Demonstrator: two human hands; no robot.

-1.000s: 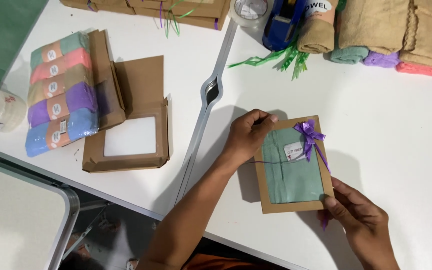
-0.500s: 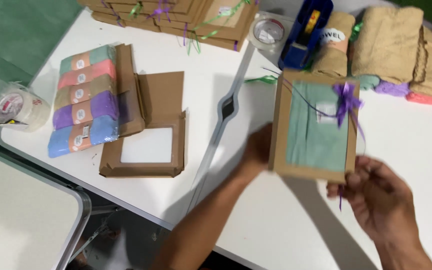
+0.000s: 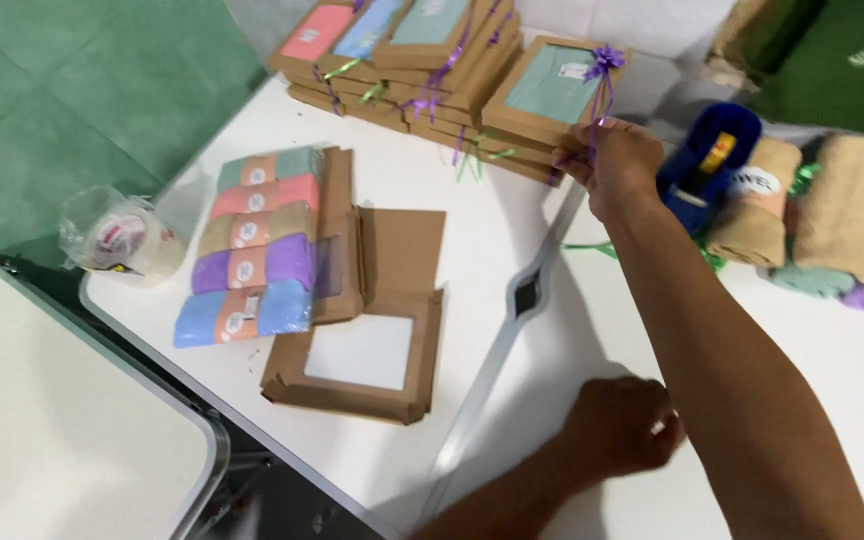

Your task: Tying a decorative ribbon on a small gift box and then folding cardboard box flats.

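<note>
Reaching to the frame's upper centre, right hand (image 3: 620, 165) pinched the purple ribbon on the brown cardboard window box (image 3: 552, 92) topping the stack; left hand (image 3: 624, 428) rested loosely curled on the white bench (image 3: 472, 240), lower right.

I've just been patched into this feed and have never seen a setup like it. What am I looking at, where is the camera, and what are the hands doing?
There is no machine here: a person works with bare hands, and the single camera sits on their head, looking down at a white table. The right hand reaches far forward and holds a brown windowed box with a purple bow, which sits on a stack of similar boxes. The left hand rests closed on the table near the person; whether it holds anything is unclear. Also on the table: an open empty box, a row of wrapped coloured cloths, a blue tape dispenser and folded towels.
</note>
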